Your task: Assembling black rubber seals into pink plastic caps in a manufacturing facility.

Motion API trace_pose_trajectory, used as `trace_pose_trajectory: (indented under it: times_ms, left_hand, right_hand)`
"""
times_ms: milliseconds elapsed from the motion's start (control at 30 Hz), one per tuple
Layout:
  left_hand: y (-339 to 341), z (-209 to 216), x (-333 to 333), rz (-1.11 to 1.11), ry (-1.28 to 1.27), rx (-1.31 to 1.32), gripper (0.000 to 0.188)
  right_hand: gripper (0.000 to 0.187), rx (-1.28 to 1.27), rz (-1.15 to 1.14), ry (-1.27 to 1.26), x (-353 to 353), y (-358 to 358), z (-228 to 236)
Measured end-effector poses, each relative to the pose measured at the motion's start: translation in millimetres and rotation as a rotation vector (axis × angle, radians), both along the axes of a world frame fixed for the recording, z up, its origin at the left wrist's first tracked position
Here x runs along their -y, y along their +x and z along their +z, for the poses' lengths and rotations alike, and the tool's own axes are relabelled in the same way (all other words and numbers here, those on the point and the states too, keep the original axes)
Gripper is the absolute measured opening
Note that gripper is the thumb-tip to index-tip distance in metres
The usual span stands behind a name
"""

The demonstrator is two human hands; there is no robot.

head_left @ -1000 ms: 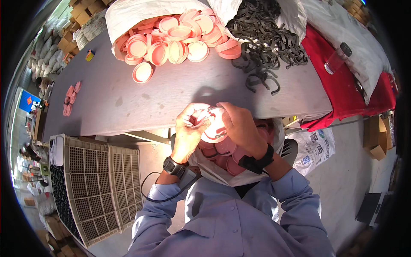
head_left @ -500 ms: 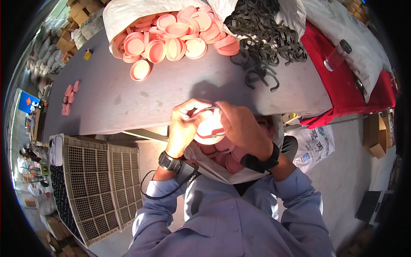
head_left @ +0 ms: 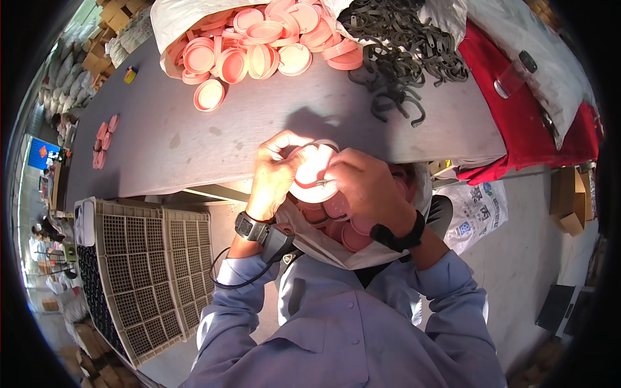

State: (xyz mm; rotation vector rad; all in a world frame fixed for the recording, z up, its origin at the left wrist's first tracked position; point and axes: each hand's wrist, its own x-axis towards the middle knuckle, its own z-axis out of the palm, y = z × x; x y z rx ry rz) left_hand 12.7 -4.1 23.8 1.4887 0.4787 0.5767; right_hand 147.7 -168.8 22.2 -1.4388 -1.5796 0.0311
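Note:
In front of the table edge, my left hand grips the left rim of a pink round lid, which is bright with sunlight. My right hand is closed at its right side, fingers bent onto the rim. Along the far edge of the lid runs a dark curved strap; how it is joined there I cannot tell. Below my hands, an open white sack on my lap holds several pink lids.
On the grey table, more pink lids spill from a white sack, beside a heap of dark curved straps. A red cloth lies right, under a clear bottle. A plastic crate stands left.
Both hands and the lid have risen slightly toward the table. My right hand has shifted from the lid's far edge down its right side, its fingers now bent inward.

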Motion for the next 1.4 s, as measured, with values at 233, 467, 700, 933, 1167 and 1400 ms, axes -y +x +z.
trace_pose_trajectory:
  times_ms: [233,467,700,933,1167,1400]
  left_hand:
    - [3.9,-0.5,-6.4,-0.106,-0.102,-0.036,0.008]
    - [3.3,-10.5,-1.5,-0.043,-0.126,-0.012,0.008]
    - [2.9,-21.1,18.5,0.098,-0.021,-0.007,0.007]
    - [-14.9,-51.8,36.2,0.280,0.273,-0.151,0.008]
    - [-44.8,-41.2,56.6,0.151,-0.073,0.160,0.034]
    - [-44.5,-82.8,97.1,0.188,0.185,-0.107,0.042]
  right_hand:
    - [0.012,-0.260,0.062,0.011,4.7,0.7,7.4]
    - [0.011,-0.016,0.145,-0.058,8.8,7.5,7.4]
    - [0.007,-0.018,0.077,-0.058,9.6,2.1,-5.5]
    - [0.016,0.202,0.142,-0.145,12.6,6.1,-34.2]
    - [0.040,-0.550,0.014,-0.183,31.5,-36.1,-30.9]
    - [0.056,-0.120,-0.169,-0.262,51.3,-66.7,-59.2]
